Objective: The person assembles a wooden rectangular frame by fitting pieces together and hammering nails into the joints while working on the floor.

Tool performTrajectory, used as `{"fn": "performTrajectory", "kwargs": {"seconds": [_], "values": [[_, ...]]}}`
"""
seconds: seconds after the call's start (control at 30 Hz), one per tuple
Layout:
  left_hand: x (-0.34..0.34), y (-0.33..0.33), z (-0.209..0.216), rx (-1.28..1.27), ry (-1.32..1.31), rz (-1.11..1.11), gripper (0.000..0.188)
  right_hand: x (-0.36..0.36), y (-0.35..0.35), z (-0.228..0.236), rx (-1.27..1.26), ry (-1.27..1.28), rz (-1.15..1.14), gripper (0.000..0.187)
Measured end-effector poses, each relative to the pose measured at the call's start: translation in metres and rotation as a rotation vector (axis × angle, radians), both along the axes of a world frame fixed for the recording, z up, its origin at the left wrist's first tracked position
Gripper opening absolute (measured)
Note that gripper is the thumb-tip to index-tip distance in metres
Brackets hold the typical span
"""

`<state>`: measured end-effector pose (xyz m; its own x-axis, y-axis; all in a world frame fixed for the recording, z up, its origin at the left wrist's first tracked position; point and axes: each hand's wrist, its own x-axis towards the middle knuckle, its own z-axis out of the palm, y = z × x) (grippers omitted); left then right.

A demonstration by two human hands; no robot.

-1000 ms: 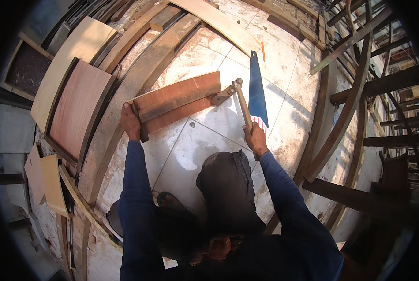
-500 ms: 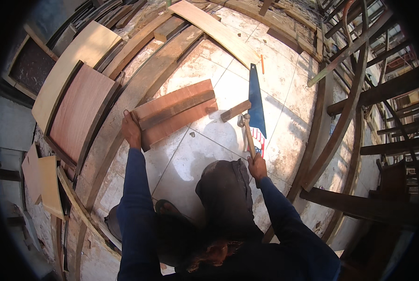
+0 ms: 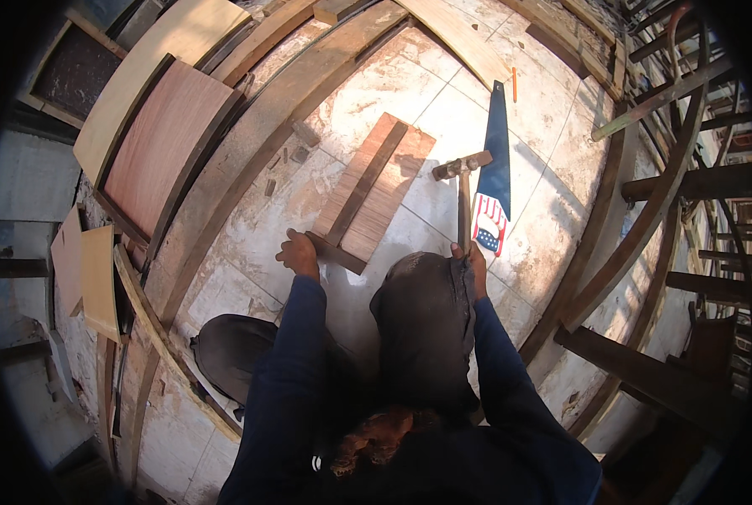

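Panel (image 3: 386, 194) reddish-brn, saw blade (image 3: 495, 178) dk blue, hndl (image 3: 489, 207) red/wht stripes.

A reddish-brown wooden board (image 3: 386, 198) is lying on the floor just beside the left fingers (image 3: 292, 235), slanting away from them toward the upper right. A narrow dark strip (image 3: 368, 185) is running lengthwise along its face, meeting a dark crosspiece (image 3: 339, 254) at the end nearest those fingers. A hammer (image 3: 464, 210) is standing out by its pale wooden handle from the right fingers (image 3: 457, 251), its metal head pointing away from them, overlapping a small brown block (image 3: 480, 159).
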<state>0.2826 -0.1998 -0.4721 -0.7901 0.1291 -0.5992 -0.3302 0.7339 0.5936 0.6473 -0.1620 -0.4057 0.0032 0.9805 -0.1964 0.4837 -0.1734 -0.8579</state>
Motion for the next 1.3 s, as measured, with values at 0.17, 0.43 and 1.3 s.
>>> {"fn": "performTrajectory", "kwargs": {"seconds": [0.17,0.43,1.3], "values": [[0.008,0.073,0.062,0.220,0.634,-0.739,0.071,0.017,-0.042,-0.026,-0.242,0.307,-0.085,0.034],[0.076,0.169,0.055,-0.051,0.494,-1.423,0.067,0.086,-0.121,-0.041,-0.381,0.284,-0.116,0.033],[0.050,0.109,0.160,0.514,0.814,-0.413,0.071,-0.075,0.004,0.012,-0.311,-0.465,0.448,0.037]]}}
